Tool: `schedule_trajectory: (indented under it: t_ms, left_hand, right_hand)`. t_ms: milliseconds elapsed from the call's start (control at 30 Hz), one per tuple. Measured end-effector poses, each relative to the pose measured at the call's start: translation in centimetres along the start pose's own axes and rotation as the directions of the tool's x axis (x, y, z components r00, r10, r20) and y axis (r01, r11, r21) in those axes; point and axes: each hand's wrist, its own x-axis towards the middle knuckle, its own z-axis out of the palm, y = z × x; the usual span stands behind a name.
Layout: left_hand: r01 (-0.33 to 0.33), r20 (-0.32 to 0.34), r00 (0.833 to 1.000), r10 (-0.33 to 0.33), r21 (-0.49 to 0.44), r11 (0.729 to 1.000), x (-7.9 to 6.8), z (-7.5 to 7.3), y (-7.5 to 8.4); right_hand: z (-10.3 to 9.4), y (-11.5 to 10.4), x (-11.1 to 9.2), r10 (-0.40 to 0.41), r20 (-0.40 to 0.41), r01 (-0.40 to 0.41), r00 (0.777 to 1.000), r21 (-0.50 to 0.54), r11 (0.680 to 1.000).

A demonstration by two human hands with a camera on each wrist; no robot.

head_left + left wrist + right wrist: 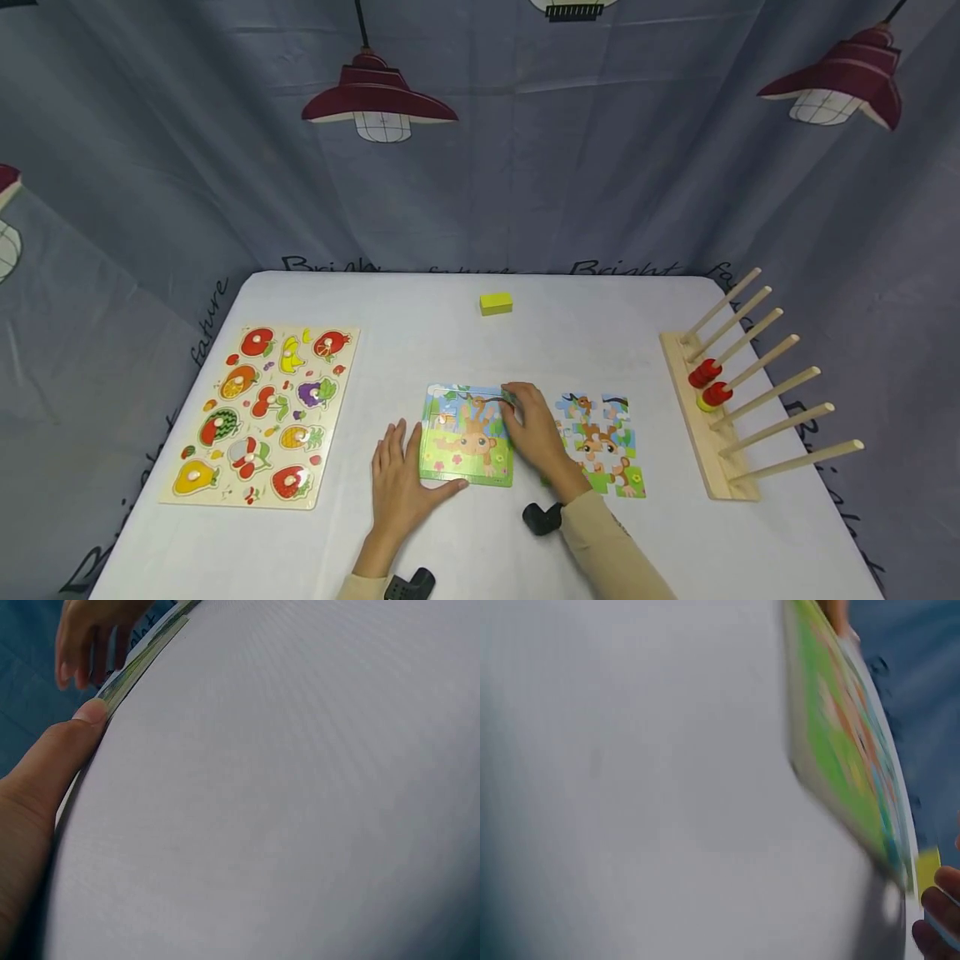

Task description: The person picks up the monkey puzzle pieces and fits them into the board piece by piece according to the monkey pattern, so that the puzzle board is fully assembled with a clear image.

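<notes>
A puzzle board (467, 450) with a pale monkey picture and a green lower border lies at the middle of the table. My left hand (403, 483) is at its lower left corner, fingers straight along the left side. The left thumb (91, 712) touches the board's edge in the left wrist view. Over the upper right corner is my right hand (536, 429); its fingers (941, 904) show past the blurred board in the right wrist view, with nothing visible in them. Brighter monkey puzzle pieces (600, 442) lie right of the board, partly hidden by the right hand.
A fruit board (281, 417) lies at the left. On the right stands a wooden peg rack (705, 425) with slanting pegs, red rings (705, 372) and a yellow ring (705, 404). A yellow block (496, 304) sits near the back edge of the white table (420, 325).
</notes>
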Motion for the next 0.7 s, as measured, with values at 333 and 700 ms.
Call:
schedule_trajectory:
  t_ms: [333,700]
  left_hand:
    - [0.010,0.007,1.000,-0.010,-0.010,1.000,0.1,-0.2,0.0]
    - [0.021,0.020,1.000,-0.021,-0.023,1.000,0.1,-0.2,0.0]
  right_hand:
    - [-5.5,5.0,0.4,0.158,-0.089,-0.157,0.983,0.022,0.987]
    - [-8.2,7.3,0.4,0.187,-0.086,-0.193,0.979,-0.067,0.979]
